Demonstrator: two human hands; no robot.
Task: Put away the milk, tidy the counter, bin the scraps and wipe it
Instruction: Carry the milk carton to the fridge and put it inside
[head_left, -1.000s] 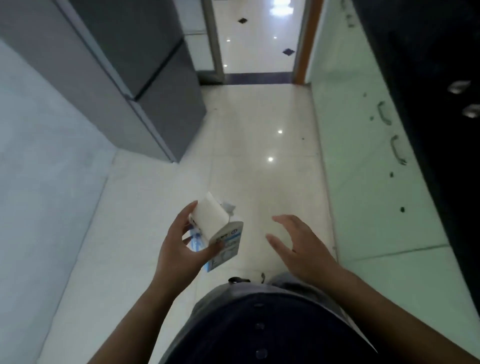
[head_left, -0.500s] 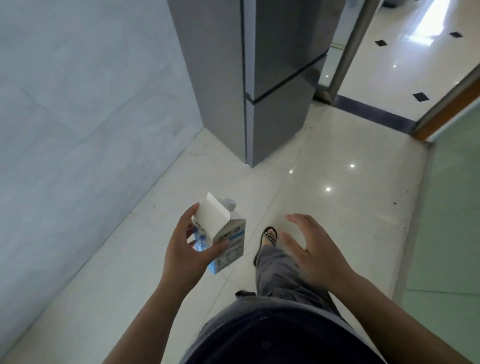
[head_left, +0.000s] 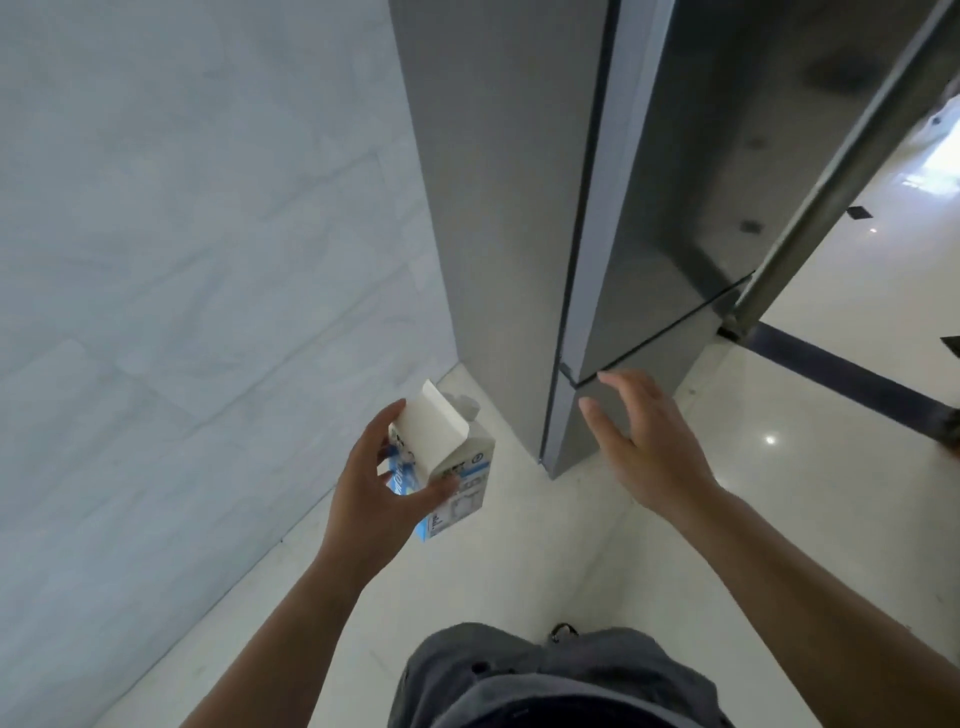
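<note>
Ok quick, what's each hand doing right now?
Left hand: closed around the milk carton.
Right hand: open and empty, fingers spread near the fridge.

Milk carton (head_left: 445, 457) left of fridge (head_left: 639, 260), wall (head_left: 182, 260) further left.

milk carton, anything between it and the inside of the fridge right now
Yes: the fridge doors are shut. The left hand holds the milk carton beside the fridge; the right hand is open, empty, reaching toward the door front.
</note>
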